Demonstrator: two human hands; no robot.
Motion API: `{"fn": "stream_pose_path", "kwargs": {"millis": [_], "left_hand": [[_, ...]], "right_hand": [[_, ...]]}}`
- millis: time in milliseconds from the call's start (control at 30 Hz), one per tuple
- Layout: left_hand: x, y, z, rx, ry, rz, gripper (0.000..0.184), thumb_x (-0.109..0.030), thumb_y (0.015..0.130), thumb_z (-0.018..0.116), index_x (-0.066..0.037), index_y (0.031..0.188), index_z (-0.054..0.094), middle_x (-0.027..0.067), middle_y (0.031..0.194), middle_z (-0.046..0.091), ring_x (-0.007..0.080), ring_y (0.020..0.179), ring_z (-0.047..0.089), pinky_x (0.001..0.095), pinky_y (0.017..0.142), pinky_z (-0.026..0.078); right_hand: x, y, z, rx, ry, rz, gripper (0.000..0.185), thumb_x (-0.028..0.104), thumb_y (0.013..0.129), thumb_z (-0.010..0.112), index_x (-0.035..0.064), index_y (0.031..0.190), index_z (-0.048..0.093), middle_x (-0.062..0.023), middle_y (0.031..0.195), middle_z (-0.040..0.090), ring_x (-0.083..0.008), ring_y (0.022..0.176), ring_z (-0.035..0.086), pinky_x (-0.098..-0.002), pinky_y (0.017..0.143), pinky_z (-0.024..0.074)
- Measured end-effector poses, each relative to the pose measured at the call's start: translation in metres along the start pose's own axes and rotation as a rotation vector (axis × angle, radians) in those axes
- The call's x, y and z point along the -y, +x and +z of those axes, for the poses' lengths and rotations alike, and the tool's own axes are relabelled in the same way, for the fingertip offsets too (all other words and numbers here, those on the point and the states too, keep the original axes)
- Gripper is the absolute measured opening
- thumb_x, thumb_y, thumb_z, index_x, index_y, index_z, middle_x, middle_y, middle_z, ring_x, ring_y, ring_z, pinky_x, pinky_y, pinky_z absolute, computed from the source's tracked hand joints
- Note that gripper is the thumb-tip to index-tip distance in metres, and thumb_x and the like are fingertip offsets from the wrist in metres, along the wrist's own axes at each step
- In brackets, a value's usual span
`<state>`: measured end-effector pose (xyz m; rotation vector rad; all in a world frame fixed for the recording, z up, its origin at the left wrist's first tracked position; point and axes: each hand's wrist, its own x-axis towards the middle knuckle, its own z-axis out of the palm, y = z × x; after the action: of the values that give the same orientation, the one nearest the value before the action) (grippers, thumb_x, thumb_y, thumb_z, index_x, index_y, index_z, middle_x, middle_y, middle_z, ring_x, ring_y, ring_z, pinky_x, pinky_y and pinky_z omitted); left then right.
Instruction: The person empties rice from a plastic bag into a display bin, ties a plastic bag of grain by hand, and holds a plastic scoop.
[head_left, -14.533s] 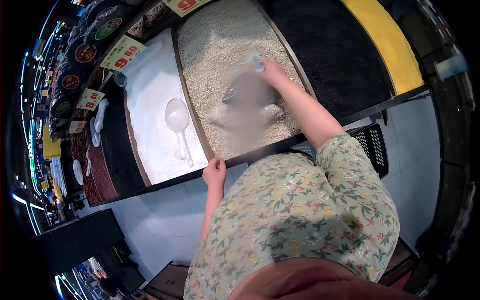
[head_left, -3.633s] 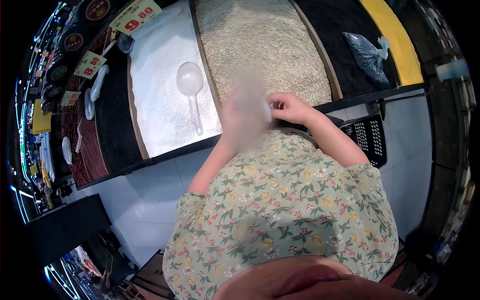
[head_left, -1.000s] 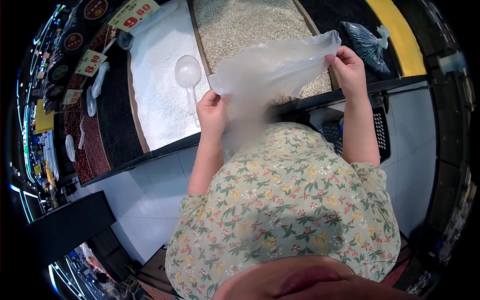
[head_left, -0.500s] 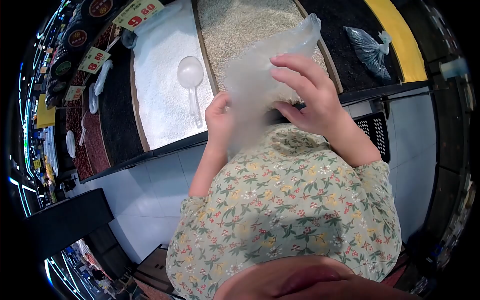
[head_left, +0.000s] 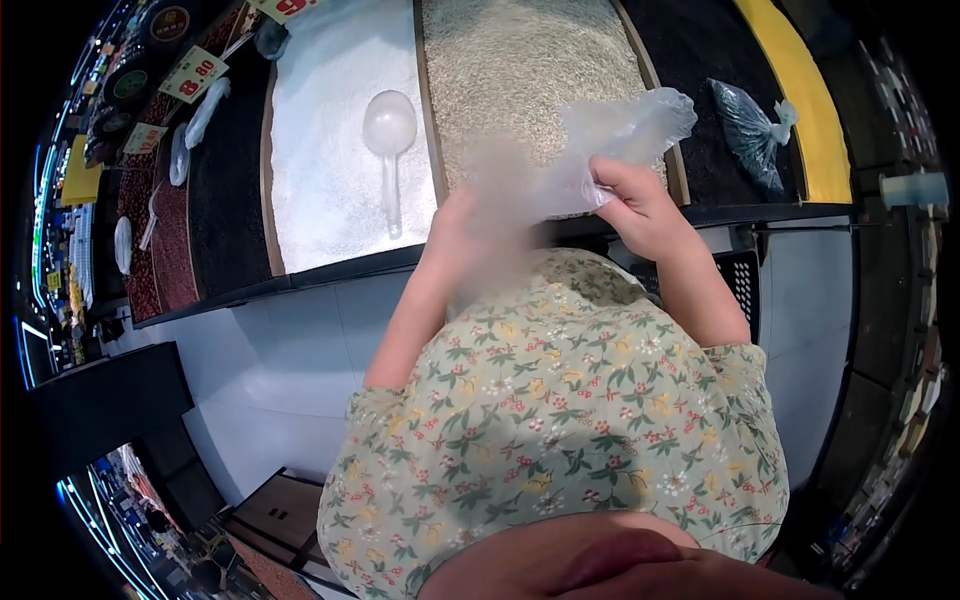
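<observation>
A clear plastic bag (head_left: 632, 122) is stretched between my two hands, above the bin of pale grain (head_left: 530, 60). My right hand (head_left: 640, 208) pinches the bag between thumb and fingers, its loose end sticking out up and to the right. On the other side, my left hand (head_left: 443, 250) is closed at the bag's left part; a blurred patch hides its fingertips and that end of the bag. Left of my left hand, a clear plastic scoop (head_left: 390, 125) lies on the white grains (head_left: 320, 150), its handle toward me.
A tied bag of dark grains (head_left: 747, 135) lies on the black bin at right, beside a yellow strip (head_left: 800, 90). Dark and red grain bins (head_left: 175, 255) with price signs (head_left: 193, 76) stand at left. The stand's black front edge (head_left: 340, 268) runs before me.
My right hand has gone from open fingers over the bag to pinching it. The bag's upper end has swung lower and to the right. The view has shifted slightly.
</observation>
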<state>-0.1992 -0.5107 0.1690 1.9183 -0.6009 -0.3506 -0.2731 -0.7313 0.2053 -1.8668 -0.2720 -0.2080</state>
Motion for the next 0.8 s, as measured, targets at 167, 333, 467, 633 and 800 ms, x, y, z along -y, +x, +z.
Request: {"fn": "stream_pose_path", "kwargs": {"millis": [167, 333, 467, 633, 800], "left_hand": [[0.015, 0.006, 0.003, 0.039, 0.151, 0.161, 0.015, -0.007, 0.073, 0.062, 0.000, 0.087, 0.060, 0.0098, 0.088, 0.059, 0.0199, 0.083, 0.057, 0.0283, 0.075, 0.044], [-0.012, 0.007, 0.006, 0.005, 0.221, 0.098, 0.013, -0.006, 0.076, 0.061, 0.000, 0.086, 0.060, 0.0081, 0.079, 0.059, 0.0185, 0.076, 0.057, 0.0276, 0.071, 0.044], [0.011, 0.008, 0.007, -0.140, -0.045, 0.023, 0.009, -0.006, 0.080, 0.059, 0.000, 0.086, 0.059, 0.0031, 0.073, 0.057, 0.0100, 0.072, 0.054, 0.0233, 0.066, 0.043], [0.027, 0.009, 0.016, -0.159, -0.093, 0.064, 0.006, -0.005, 0.082, 0.057, 0.001, 0.085, 0.058, 0.0017, 0.076, 0.057, 0.0069, 0.073, 0.052, 0.0213, 0.065, 0.042], [0.014, 0.009, 0.015, -0.127, 0.259, 0.312, 0.006, -0.003, 0.082, 0.056, 0.001, 0.086, 0.057, 0.0021, 0.078, 0.058, 0.0072, 0.074, 0.053, 0.0212, 0.066, 0.042]], "right_hand": [[0.001, -0.004, -0.011, -0.002, 0.140, 0.112, 0.012, 0.005, 0.084, 0.046, -0.0019, 0.092, 0.053, -0.0062, 0.076, 0.053, -0.0123, 0.073, 0.052, -0.0272, 0.068, 0.0431], [-0.016, -0.001, 0.005, -0.047, 0.187, 0.090, 0.016, 0.007, 0.083, 0.048, -0.0012, 0.096, 0.053, -0.0083, 0.074, 0.055, -0.0168, 0.071, 0.055, -0.0293, 0.068, 0.0441], [-0.024, 0.012, 0.017, 0.156, -0.270, 0.249, 0.031, 0.020, 0.078, 0.053, 0.0010, 0.102, 0.057, -0.0183, 0.081, 0.062, -0.0327, 0.080, 0.061, -0.0368, 0.071, 0.0463], [-0.047, 0.018, 0.062, 0.354, -0.436, 0.647, 0.042, 0.030, 0.079, 0.056, 0.0037, 0.112, 0.056, -0.0189, 0.105, 0.059, -0.0298, 0.100, 0.056, -0.0380, 0.086, 0.0433], [-0.021, 0.039, 0.074, 0.564, -0.684, 0.501, 0.049, 0.040, 0.078, 0.057, 0.0071, 0.114, 0.057, -0.0156, 0.118, 0.055, -0.0277, 0.114, 0.050, -0.0373, 0.093, 0.0399]]}}
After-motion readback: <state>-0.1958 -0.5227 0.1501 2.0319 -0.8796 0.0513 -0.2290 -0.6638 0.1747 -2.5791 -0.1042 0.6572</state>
